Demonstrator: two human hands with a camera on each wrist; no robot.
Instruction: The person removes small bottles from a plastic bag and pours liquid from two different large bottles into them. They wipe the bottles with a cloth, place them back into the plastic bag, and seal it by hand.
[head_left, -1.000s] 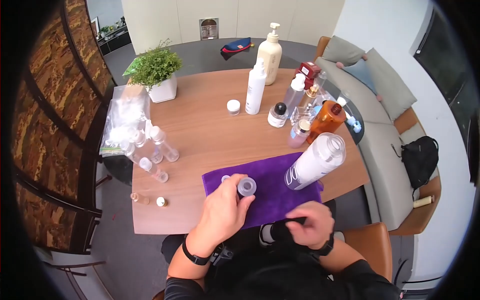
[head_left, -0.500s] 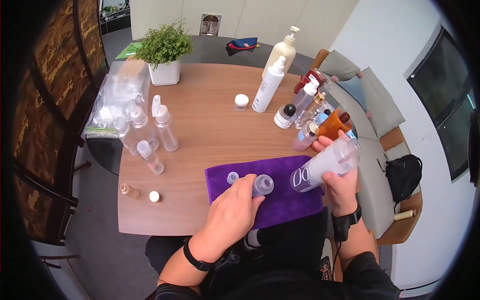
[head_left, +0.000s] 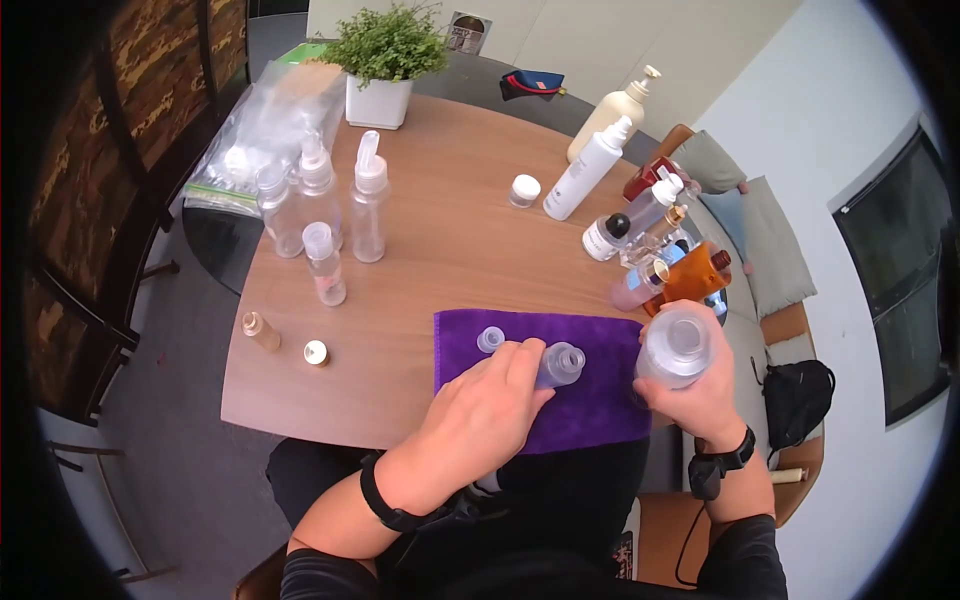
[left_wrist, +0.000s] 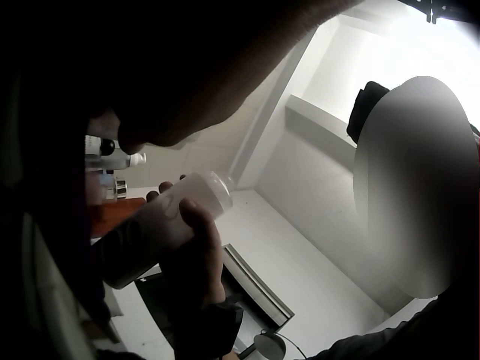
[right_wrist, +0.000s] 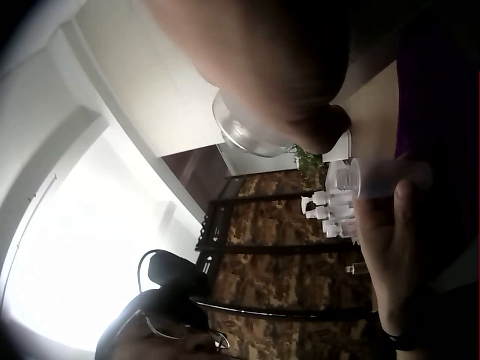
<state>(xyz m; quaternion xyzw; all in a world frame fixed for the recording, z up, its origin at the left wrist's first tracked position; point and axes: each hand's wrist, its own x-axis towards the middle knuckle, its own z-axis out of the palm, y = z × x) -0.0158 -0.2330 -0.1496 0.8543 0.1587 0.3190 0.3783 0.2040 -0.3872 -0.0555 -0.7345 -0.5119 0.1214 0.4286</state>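
Observation:
My left hand (head_left: pixel 478 412) grips a small open-necked translucent bottle (head_left: pixel 563 366) over the purple towel (head_left: pixel 595 425), its mouth uncapped. Just left of that bottle, a small clear stopper-like piece (head_left: pixel 490 339) lies on the towel. At the towel's right end, my right hand (head_left: pixel 712 402) is wrapped round a large clear bottle (head_left: pixel 678 345). From the left wrist, this large bottle (left_wrist: pixel 169 217) shows tilted, with thumb and fingers around it. The right wrist view has the small bottle (right_wrist: pixel 375 178) upheld in the left hand, neck exposed.
Several clear empty bottles (head_left: pixel 369 215) stand at the left near a plastic bag (head_left: pixel 265 135) and a potted plant (head_left: pixel 380 95). A tiny bottle (head_left: pixel 260 332) and a white cap (head_left: pixel 316 353) sit near the front left. Toiletry bottles, including an amber one (head_left: pixel 690 275), crowd the right side.
My right hand has reached the large bottle, taken hold of it and tipped it, so its top now faces the camera. The left hand keeps the small bottle over the towel.

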